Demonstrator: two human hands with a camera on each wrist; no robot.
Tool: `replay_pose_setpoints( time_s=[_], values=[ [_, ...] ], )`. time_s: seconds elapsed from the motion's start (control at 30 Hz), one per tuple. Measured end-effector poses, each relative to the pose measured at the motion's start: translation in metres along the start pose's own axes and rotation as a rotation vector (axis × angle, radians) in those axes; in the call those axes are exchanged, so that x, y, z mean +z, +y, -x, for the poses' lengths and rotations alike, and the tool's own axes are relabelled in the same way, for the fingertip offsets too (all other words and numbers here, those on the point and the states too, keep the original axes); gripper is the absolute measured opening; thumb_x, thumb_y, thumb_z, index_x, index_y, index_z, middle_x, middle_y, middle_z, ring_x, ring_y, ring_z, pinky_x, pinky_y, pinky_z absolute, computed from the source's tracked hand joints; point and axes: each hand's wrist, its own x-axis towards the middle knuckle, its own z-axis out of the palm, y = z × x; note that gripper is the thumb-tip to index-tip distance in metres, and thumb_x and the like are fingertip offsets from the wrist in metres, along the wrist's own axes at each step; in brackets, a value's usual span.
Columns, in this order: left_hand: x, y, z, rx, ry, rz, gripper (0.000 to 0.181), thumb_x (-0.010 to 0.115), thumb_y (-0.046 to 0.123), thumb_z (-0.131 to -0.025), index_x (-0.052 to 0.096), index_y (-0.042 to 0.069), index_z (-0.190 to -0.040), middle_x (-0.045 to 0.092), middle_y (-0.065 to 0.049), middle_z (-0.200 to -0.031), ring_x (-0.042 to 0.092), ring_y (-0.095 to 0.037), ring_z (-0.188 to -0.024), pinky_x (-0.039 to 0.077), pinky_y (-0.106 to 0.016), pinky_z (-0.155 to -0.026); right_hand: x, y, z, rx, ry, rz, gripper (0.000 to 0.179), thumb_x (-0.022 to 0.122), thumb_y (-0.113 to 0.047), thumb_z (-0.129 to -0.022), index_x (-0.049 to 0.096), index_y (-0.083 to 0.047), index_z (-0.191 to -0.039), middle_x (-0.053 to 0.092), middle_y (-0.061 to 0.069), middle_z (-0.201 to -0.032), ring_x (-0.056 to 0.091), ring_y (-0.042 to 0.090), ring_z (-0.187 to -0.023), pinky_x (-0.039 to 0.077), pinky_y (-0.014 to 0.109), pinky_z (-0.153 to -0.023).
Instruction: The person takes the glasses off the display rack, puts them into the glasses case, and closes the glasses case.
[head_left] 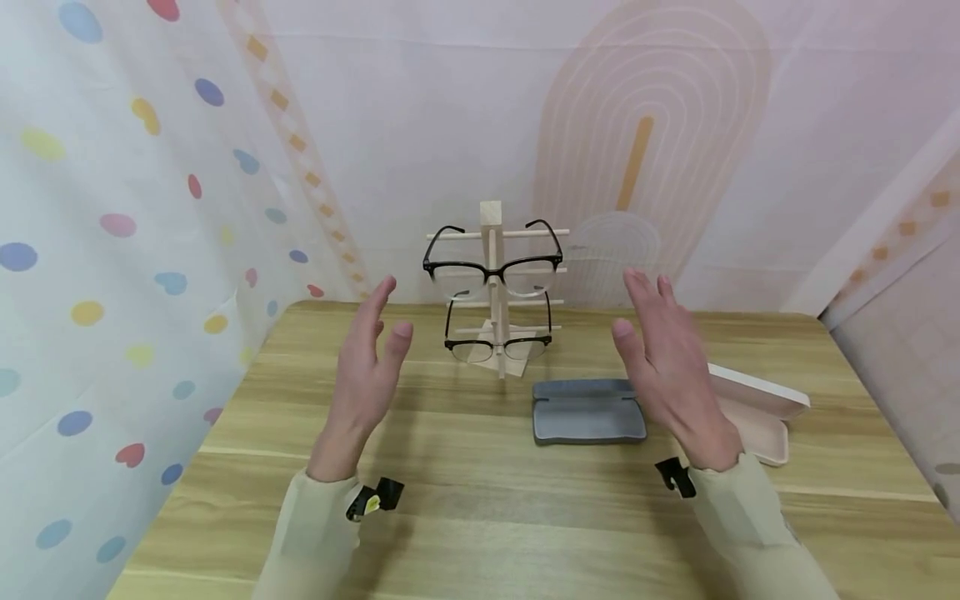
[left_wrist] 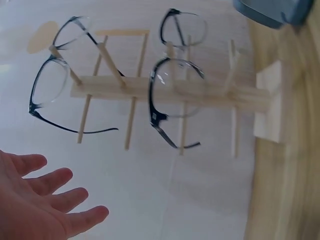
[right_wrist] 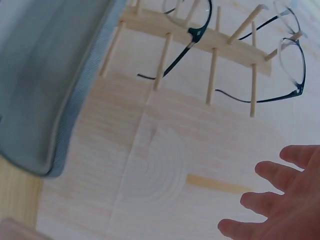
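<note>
Left hand (head_left: pixel 365 371) and right hand (head_left: pixel 671 367) both released, raised either side of the rack (head_left: pixel 491 215), touching nothing. Rack at far middle of table (head_left: pixel 450 517), upper glasses (head_left: pixel 491 272) and lower glasses (head_left: pixel 447 342) on its pegs. Gray case (head_left: pixel 588 419), lid up, sits right and nearer; pink case (head_left: pixel 768 433) farther right, partly behind right hand in head view. Left wrist view shows the base's (left_wrist: pixel 272 102) thickness side-on; right wrist view shows gray case's woven edge, unreadable from head.

Patterned cloths (head_left: pixel 420 125) walling a table (head_left: pixel 480 500) show a curtained nook.
</note>
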Motion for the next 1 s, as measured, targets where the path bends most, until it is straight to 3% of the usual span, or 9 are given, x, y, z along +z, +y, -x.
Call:
replay_pose_setpoints(
  time_s=[0.2, 0.57, 0.77, 1.0],
  values=[
    [0.002, 0.010, -0.014, -0.034, -0.005, 0.116, 0.071, 0.044, 0.056, -0.107, 0.037, 0.010, -0.160, 0.045, -0.008, -0.159, 0.039, -0.023, -0.147, 0.033, -0.054, -0.119, 0.002, -0.012, -0.013, 0.026, -0.022, -0.062, 0.071, 0.027, -0.058, -0.109, 0.032, -0.013, -0.163, 0.034, 0.006, -0.166, 0.016, 0.028, -0.157, 0.017, 0.055, -0.125],
    [0.001, 0.024, -0.030, -0.145, -0.004, 0.187, 0.053, 0.056, 0.037, -0.107, 0.050, 0.014, -0.154, 0.055, -0.009, -0.150, 0.050, -0.021, -0.138, 0.040, -0.049, -0.115, 0.006, -0.026, -0.033, 0.075, -0.089, -0.176, 0.068, 0.023, -0.062, -0.108, 0.031, -0.024, -0.164, 0.031, -0.004, -0.167, 0.026, 0.022, -0.154, 0.021, 0.049, -0.125],
    [0.000, 0.027, -0.040, -0.192, 0.041, 0.340, 0.046, 0.054, 0.031, -0.109, 0.056, 0.008, -0.148, 0.063, -0.011, -0.134, 0.059, -0.019, -0.124, 0.051, -0.037, -0.105, 0.009, -0.030, -0.042, 0.108, -0.087, -0.237, 0.066, 0.026, -0.061, -0.109, 0.034, -0.024, -0.163, 0.041, -0.004, -0.163, 0.034, 0.020, -0.151, 0.027, 0.049, -0.123],
    [0.001, 0.031, -0.049, -0.253, 0.040, 0.492, 0.045, 0.056, 0.030, -0.108, 0.059, 0.003, -0.144, 0.065, -0.008, -0.119, 0.064, -0.022, -0.114, 0.055, -0.032, -0.099, 0.012, -0.034, -0.051, 0.162, -0.071, -0.315, 0.061, 0.033, -0.054, -0.110, 0.041, -0.021, -0.160, 0.054, 0.001, -0.152, 0.048, 0.022, -0.141, 0.039, 0.052, -0.115]
  ],
)
